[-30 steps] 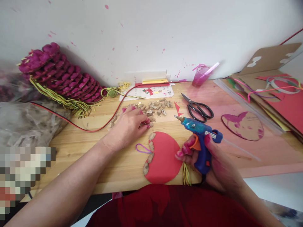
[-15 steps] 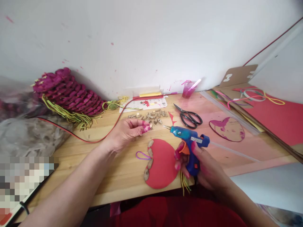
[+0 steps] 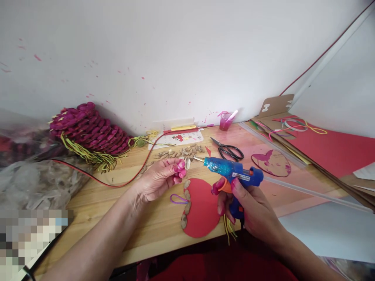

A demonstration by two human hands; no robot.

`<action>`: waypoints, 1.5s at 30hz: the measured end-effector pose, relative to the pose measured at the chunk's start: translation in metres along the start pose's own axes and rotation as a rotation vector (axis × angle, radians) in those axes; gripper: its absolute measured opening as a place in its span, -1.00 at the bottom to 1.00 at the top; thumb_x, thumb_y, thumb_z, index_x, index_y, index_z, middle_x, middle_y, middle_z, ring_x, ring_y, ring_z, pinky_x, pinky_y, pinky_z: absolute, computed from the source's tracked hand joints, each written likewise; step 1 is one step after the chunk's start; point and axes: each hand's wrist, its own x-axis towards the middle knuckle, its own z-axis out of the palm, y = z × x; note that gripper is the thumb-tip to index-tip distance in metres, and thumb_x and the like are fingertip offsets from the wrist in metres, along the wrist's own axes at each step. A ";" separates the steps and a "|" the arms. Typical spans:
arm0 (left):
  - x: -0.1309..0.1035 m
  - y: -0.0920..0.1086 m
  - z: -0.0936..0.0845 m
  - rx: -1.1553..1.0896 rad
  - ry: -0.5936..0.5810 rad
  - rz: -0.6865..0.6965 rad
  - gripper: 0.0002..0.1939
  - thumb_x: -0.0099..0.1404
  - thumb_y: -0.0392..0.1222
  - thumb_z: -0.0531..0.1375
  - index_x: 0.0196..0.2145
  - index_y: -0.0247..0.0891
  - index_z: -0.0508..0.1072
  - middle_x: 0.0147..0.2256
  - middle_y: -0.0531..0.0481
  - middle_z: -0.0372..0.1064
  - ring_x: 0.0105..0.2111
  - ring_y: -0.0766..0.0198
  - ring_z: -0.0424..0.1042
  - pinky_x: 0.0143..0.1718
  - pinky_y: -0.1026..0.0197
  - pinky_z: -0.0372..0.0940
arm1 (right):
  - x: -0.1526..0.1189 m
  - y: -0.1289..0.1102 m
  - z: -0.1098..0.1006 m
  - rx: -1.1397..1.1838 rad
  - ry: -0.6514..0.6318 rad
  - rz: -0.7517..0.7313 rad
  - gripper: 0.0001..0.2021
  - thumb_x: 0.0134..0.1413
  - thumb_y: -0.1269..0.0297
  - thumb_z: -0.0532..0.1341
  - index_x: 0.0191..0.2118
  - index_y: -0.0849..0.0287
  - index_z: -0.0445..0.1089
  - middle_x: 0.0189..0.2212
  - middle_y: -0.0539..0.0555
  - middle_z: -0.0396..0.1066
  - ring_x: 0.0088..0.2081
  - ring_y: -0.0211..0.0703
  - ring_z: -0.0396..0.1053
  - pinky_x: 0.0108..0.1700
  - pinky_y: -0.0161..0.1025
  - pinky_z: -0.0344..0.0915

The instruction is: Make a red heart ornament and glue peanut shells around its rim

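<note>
Between the fingertips of my left hand [image 3: 164, 175] is a peanut shell [image 3: 187, 163], its pale hollow side showing. My right hand [image 3: 249, 203] grips a blue glue gun [image 3: 227, 169] with an orange trigger; its metal nozzle points left, close to the shell. Below them lies a red heart-shaped card [image 3: 203, 208], with several peanut shells along its left edge and a purple loop [image 3: 178, 199] beside it. Yellow-green strings [image 3: 229, 229] hang from its right side, near my right hand. More peanut shells [image 3: 190, 151] are spread behind my left hand.
Black scissors [image 3: 228, 150] and a pink cup [image 3: 225, 121] stand or lie behind the glue gun. Stacked magenta hearts [image 3: 90, 130] and a plastic bag [image 3: 38, 183] are at the left. A cardboard heart [image 3: 272, 163] and red sheets [image 3: 336, 144] lie right.
The shell in my left hand has turned to show its hollow side. The glue gun's nozzle is closer to it. The whole view has shifted slightly.
</note>
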 end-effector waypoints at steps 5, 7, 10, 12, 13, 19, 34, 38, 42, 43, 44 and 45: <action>0.001 0.001 0.001 -0.001 0.013 0.032 -0.67 0.03 -0.10 0.49 -0.49 -0.36 0.47 -0.53 0.01 0.37 -0.56 0.47 0.26 -0.54 0.44 0.18 | 0.000 0.000 0.002 -0.012 -0.012 0.013 -0.58 0.21 -0.15 0.17 -0.29 0.18 0.39 -0.54 0.04 0.47 -0.65 -0.33 0.29 -0.63 -0.39 0.17; 0.000 0.001 0.001 0.003 0.014 0.031 -0.68 0.03 -0.10 0.49 -0.48 -0.36 0.47 -0.53 0.01 0.38 -0.56 0.47 0.27 -0.54 0.44 0.18 | -0.002 0.000 0.002 -0.064 -0.011 0.007 -0.55 0.22 -0.17 0.15 -0.28 0.19 0.39 -0.57 0.04 0.45 -0.64 -0.31 0.28 -0.61 -0.37 0.18; 0.000 0.001 0.001 0.008 0.000 0.021 -0.69 0.05 -0.11 0.48 -0.48 -0.37 0.47 -0.53 0.00 0.38 -0.56 0.46 0.28 -0.55 0.44 0.18 | -0.004 0.000 0.002 -0.159 0.007 -0.032 -0.53 0.22 -0.19 0.12 -0.28 0.20 0.40 -0.60 0.03 0.42 -0.64 -0.28 0.27 -0.60 -0.33 0.19; -0.001 0.001 0.001 0.007 -0.015 0.019 -0.69 0.06 -0.11 0.47 -0.49 -0.37 0.47 -0.53 0.00 0.38 -0.56 0.47 0.28 -0.55 0.45 0.17 | -0.006 -0.001 0.002 -0.213 0.002 -0.055 -0.53 0.25 -0.18 0.10 -0.27 0.20 0.40 -0.60 0.02 0.42 -0.63 -0.28 0.27 -0.59 -0.32 0.19; -0.001 0.000 0.001 0.006 -0.021 0.017 -0.69 0.07 -0.12 0.47 -0.49 -0.37 0.47 -0.53 0.00 0.39 -0.56 0.47 0.28 -0.55 0.45 0.17 | -0.006 -0.001 0.001 -0.238 -0.005 -0.064 -0.54 0.27 -0.16 0.09 -0.26 0.20 0.40 -0.59 0.03 0.42 -0.62 -0.28 0.27 -0.58 -0.32 0.20; -0.002 0.001 0.002 0.003 -0.011 0.002 -0.70 0.04 -0.13 0.48 -0.49 -0.36 0.48 -0.53 0.00 0.39 -0.56 0.47 0.29 -0.56 0.45 0.16 | -0.005 0.000 -0.002 -0.378 -0.024 -0.128 -0.54 0.34 -0.09 0.03 -0.31 0.20 0.44 -0.60 0.05 0.43 -0.56 -0.27 0.30 -0.54 -0.32 0.23; -0.002 0.001 0.004 0.018 0.014 -0.019 -0.67 0.00 -0.10 0.50 -0.50 -0.36 0.48 -0.55 0.02 0.37 -0.56 0.47 0.28 -0.56 0.45 0.15 | -0.005 0.003 -0.004 -0.413 -0.022 -0.142 -0.45 0.35 -0.07 0.03 -0.53 0.20 0.42 -0.54 0.09 0.42 -0.54 -0.27 0.34 -0.55 -0.34 0.23; -0.002 0.001 0.003 0.015 0.025 -0.018 -0.67 -0.02 -0.09 0.51 -0.49 -0.36 0.50 -0.54 0.01 0.39 -0.56 0.46 0.29 -0.56 0.45 0.16 | -0.005 0.003 -0.004 -0.422 -0.030 -0.126 -0.41 0.35 -0.09 0.01 -0.57 0.21 0.42 -0.54 0.10 0.40 -0.54 -0.27 0.33 -0.55 -0.34 0.23; -0.002 0.001 0.003 0.014 0.030 -0.018 -0.66 -0.04 -0.10 0.52 -0.50 -0.35 0.49 -0.55 0.01 0.39 -0.57 0.46 0.28 -0.56 0.44 0.16 | -0.007 0.002 -0.003 -0.420 -0.033 -0.110 -0.42 0.34 -0.09 0.02 -0.56 0.21 0.42 -0.55 0.09 0.40 -0.52 -0.26 0.35 -0.55 -0.34 0.23; -0.002 0.001 0.004 0.014 0.032 -0.018 -0.66 -0.04 -0.10 0.52 -0.50 -0.35 0.48 -0.55 0.01 0.39 -0.57 0.45 0.29 -0.56 0.44 0.16 | -0.007 0.002 -0.003 -0.417 -0.032 -0.107 -0.43 0.34 -0.09 0.02 -0.55 0.20 0.41 -0.56 0.09 0.40 -0.52 -0.25 0.35 -0.55 -0.34 0.24; -0.002 0.001 0.004 0.014 0.033 -0.018 -0.65 -0.04 -0.10 0.52 -0.50 -0.35 0.48 -0.56 0.01 0.39 -0.56 0.45 0.29 -0.56 0.44 0.16 | -0.007 0.002 -0.003 -0.412 -0.030 -0.106 -0.44 0.34 -0.09 0.03 -0.54 0.20 0.41 -0.56 0.09 0.40 -0.52 -0.25 0.35 -0.56 -0.34 0.23; -0.002 0.001 0.004 0.013 0.034 -0.018 -0.65 -0.05 -0.10 0.52 -0.50 -0.35 0.48 -0.55 0.01 0.39 -0.56 0.45 0.29 -0.56 0.44 0.16 | -0.007 0.002 -0.003 -0.406 -0.026 -0.107 -0.45 0.33 -0.09 0.03 -0.52 0.20 0.42 -0.56 0.08 0.40 -0.53 -0.25 0.35 -0.56 -0.34 0.23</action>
